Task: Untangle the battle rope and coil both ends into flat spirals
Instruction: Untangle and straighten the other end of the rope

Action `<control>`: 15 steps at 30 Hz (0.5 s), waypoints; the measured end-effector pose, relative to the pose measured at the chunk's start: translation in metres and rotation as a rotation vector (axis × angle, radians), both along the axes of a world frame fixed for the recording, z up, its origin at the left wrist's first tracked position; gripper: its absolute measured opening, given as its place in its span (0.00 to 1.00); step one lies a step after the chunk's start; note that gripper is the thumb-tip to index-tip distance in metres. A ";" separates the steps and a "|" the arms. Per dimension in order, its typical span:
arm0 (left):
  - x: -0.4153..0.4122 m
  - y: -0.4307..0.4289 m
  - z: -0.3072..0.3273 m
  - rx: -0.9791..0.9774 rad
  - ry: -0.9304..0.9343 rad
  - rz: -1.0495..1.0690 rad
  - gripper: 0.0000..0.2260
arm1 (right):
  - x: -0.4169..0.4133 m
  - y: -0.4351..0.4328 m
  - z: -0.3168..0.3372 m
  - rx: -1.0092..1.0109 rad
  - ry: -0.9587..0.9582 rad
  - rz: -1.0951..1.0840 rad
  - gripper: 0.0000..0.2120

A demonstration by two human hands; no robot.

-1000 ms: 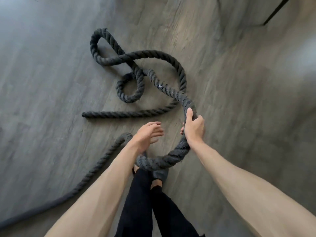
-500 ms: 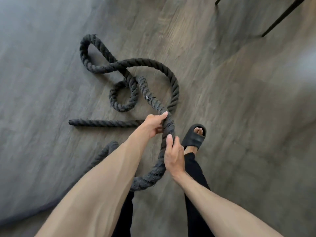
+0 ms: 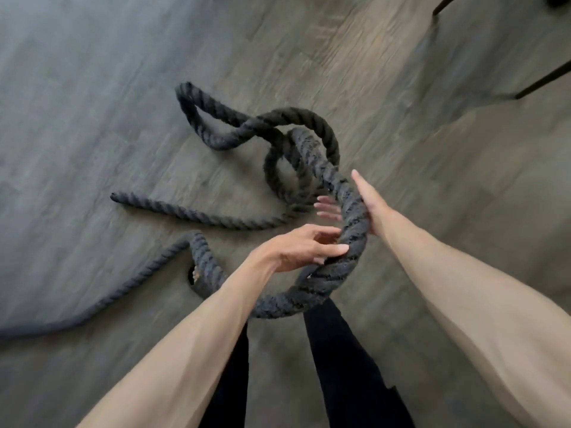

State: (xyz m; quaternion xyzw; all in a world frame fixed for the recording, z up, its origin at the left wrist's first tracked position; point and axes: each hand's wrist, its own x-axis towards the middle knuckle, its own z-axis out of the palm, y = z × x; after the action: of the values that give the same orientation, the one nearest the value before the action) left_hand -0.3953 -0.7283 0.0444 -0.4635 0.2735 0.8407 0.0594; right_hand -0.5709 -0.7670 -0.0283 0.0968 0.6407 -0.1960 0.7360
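We hold a raised bend of the thick black twisted battle rope [image 3: 321, 288] above the grey plank floor [image 3: 92, 118], right hand [image 3: 370, 208] wrapped round it, left hand [image 3: 293, 250] pinching it just below. Loops beyond cross and no spiral is laid, so we judge most remains.

A thick black twisted battle rope [image 3: 309, 291], still tangled. Its near stretch is lifted in a wide curve, gripped by the left hand [image 3: 296, 251] and, just beyond, by the right hand [image 3: 369, 202]. Farther off it crosses over itself: a small ring, a raised arch above it, and a narrow loop reaching far left. One blunt end lies flat at the left. Another stretch trails off to the near left.
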 end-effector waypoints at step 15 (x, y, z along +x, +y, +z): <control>-0.058 -0.094 -0.026 0.065 -0.366 0.442 0.13 | -0.014 0.066 0.030 -0.516 1.018 0.781 0.24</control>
State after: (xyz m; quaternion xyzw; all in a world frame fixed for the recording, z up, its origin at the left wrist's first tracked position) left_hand -0.4530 -0.8221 0.0184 -0.6537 0.1237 0.7440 -0.0623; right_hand -0.5850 -0.7014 0.0014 -0.4233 0.8273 -0.0838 0.3596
